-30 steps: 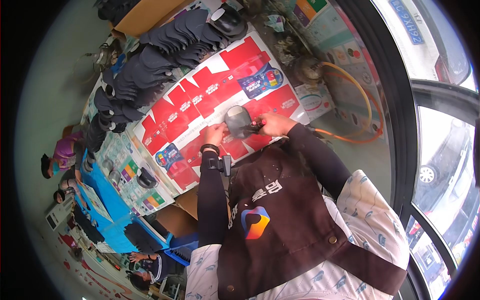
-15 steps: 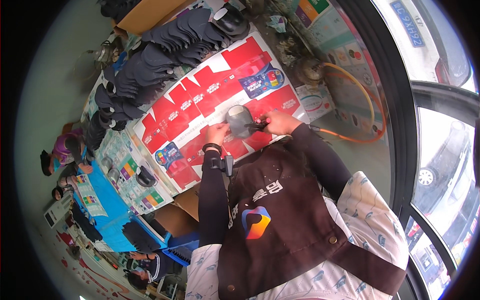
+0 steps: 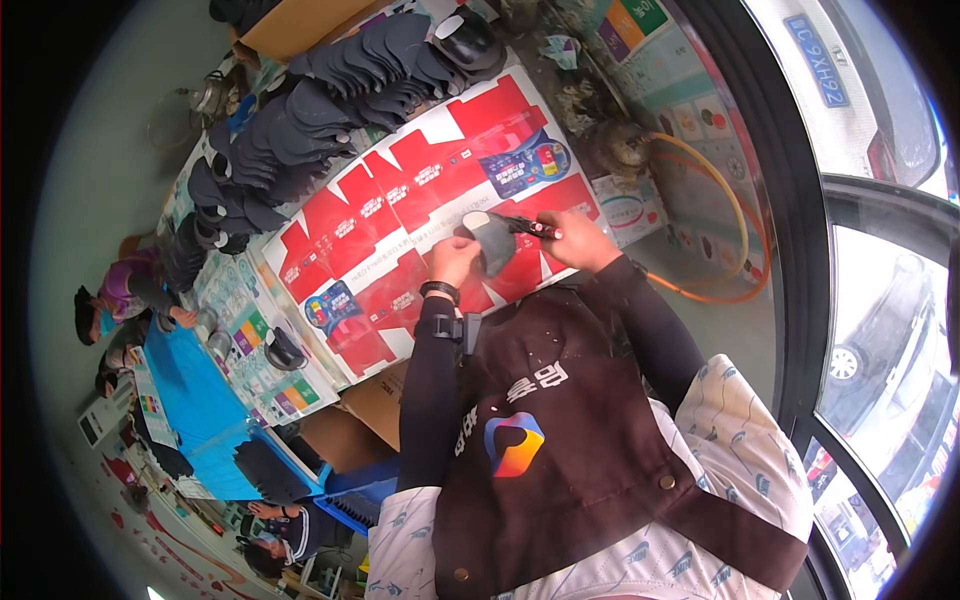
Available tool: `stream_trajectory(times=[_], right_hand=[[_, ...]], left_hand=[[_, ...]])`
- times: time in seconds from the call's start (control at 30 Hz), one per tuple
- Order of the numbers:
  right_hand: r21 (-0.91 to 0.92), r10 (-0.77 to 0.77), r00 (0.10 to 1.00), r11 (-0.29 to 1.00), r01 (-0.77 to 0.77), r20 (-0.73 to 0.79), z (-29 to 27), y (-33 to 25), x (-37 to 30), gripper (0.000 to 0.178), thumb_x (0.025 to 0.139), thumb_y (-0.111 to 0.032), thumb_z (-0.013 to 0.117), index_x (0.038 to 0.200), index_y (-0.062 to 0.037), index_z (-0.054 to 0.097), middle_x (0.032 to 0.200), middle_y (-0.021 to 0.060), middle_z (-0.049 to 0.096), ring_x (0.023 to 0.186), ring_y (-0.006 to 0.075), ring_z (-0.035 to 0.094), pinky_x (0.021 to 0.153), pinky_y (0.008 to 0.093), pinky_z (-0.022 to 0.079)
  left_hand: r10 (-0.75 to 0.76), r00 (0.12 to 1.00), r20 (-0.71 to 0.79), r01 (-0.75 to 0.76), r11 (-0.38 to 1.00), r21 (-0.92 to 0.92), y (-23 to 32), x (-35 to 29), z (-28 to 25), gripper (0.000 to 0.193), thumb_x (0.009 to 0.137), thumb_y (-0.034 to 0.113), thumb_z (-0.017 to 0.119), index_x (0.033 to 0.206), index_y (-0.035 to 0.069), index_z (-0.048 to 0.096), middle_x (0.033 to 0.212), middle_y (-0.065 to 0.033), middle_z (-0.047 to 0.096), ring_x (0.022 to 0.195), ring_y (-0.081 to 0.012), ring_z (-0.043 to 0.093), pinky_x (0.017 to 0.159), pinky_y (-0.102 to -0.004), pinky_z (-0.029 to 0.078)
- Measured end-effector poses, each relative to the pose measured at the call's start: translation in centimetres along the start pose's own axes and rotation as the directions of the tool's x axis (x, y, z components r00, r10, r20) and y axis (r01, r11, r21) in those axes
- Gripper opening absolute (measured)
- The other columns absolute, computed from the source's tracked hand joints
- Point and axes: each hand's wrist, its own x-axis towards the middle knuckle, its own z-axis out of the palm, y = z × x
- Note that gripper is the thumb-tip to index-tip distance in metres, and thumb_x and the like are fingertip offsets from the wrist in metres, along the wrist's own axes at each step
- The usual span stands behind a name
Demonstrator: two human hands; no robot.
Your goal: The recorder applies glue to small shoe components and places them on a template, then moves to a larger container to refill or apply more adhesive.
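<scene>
My left hand (image 3: 455, 262) pinches the left edge of a dark grey curved piece (image 3: 492, 250) with a white patch at its top. The piece is tilted above a red-and-white printed sheet (image 3: 400, 245). My right hand (image 3: 582, 242) is wrapped round a slim black hand tool (image 3: 530, 227) with red parts; its exact kind I cannot make out. The tool's front end is at the piece's upper right edge, and whether they touch is unclear. An orange hose (image 3: 700, 293) runs behind my right wrist.
Stacks of similar dark pieces (image 3: 290, 135) line the table's far left side, with a shiny black rounded form (image 3: 468, 40) at their end. Another dark piece (image 3: 285, 350) lies at left. Cardboard boxes (image 3: 350, 435) stand below the table edge. Other people work at a blue table (image 3: 200, 380).
My right hand has moved slightly right and up, bringing the tool to the piece's upper right edge. My left hand has shifted right, and the piece has turned and tilted.
</scene>
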Motion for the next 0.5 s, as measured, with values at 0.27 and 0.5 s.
stream_trajectory(times=[0.27,0.5], right_hand=[[0.022,0.002,0.996,1.0,0.0,-0.093,-0.2,0.2,0.4,0.029,0.08,-0.016,0.059,0.103,-0.0015,0.069,0.088,0.0265,0.066,0.09,0.0467,0.062,0.079,0.0515,0.049],[0.209,0.076,0.985,0.972,-0.108,0.155,1.2,0.9,1.0,0.041,0.076,-0.016,0.066,0.114,-0.0024,0.067,0.083,0.0183,0.069,0.072,0.028,0.068,0.068,0.0421,0.051]], left_hand=[[-0.026,0.997,-0.068,0.027,0.999,0.021,2.5,1.1,1.3,0.022,0.082,0.023,0.074,0.085,0.001,0.074,0.069,-0.0026,0.069,0.055,-0.012,0.061,0.055,-0.0287,0.049],[-0.01,0.998,-0.065,0.022,0.982,0.187,2.8,-2.4,-1.2,0.025,0.078,0.03,0.072,0.082,0.005,0.076,0.074,-0.011,0.073,0.068,-0.0207,0.07,0.067,-0.0362,0.055]])
